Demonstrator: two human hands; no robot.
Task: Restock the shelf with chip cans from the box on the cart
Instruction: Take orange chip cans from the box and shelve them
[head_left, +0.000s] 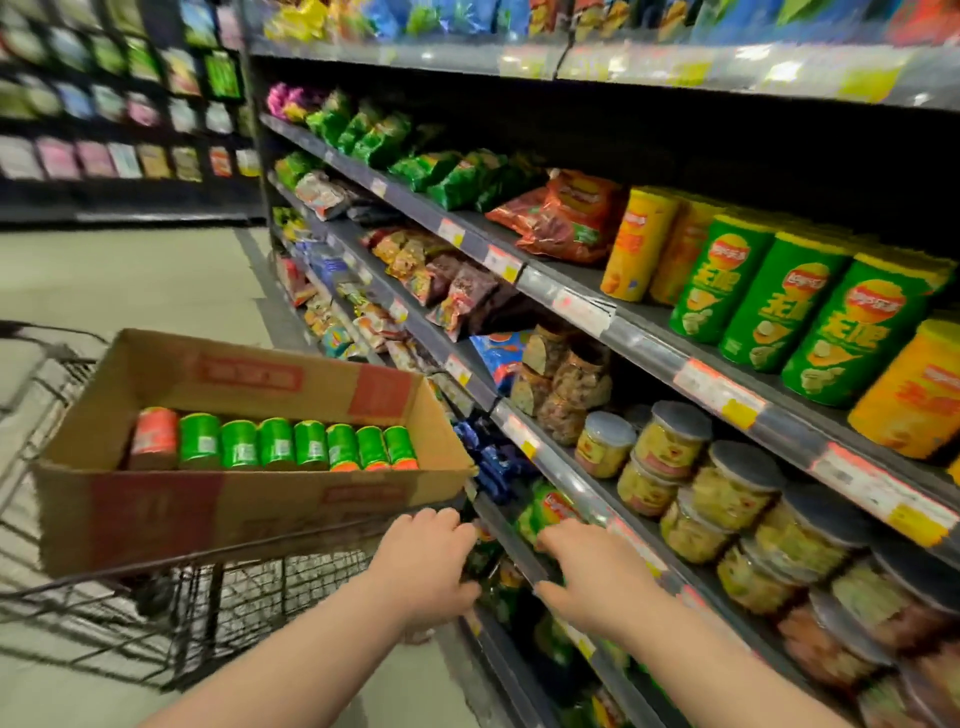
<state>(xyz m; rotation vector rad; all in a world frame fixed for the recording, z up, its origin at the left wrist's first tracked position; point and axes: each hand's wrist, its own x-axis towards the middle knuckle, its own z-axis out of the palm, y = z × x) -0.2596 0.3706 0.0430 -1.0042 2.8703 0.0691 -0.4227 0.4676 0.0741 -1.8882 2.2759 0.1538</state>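
1. A cardboard box (156, 509) rides on a wire cart (104, 613) beside the shelf (649, 353).
2. Eight chip cans (275, 441) lie in a row inside the box, one red and seven green.
3. The person's left grip (426, 566) curls over the cart's near rail by the box's right corner.
4. The right grip (587, 571) is spread and holds nothing, over a lower shelf's front edge.
5. No can is in hand yet. The next move is likely lifting a can from the box and standing it beside the shelved green cans (810, 332).
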